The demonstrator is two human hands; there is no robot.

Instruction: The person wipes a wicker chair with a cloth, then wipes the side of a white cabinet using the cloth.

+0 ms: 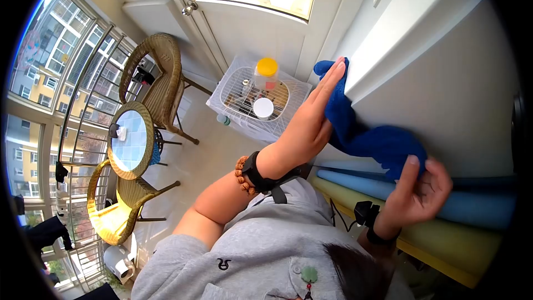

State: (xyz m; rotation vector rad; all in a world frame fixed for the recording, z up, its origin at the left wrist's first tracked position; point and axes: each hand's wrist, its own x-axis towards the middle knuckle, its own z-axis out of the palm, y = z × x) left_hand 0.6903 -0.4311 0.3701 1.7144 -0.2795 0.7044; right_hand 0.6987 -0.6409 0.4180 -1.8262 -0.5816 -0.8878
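A blue cloth [355, 133] runs along the white wall edge. My left hand [311, 122] lies flat against its upper part, fingers straight and together, pressing it to the edge of the wall; the palm side is hidden. The lower end of the cloth hangs in a loose fold toward my right hand [419, 191]. There my thumb and curled fingers close on its end. A beaded bracelet [242, 175] and a black band [252, 172] circle my left wrist, and another black band [380, 237] is on the right.
Rolled blue mats [472, 205] and a yellow-green roll [455, 244] lie along the wall below. A wire cage [236, 100] carries a yellow-lidded jar [266, 72]. Left are wicker chairs [161, 83], a round table [130, 139] and railings; a door [250, 30] stands ahead.
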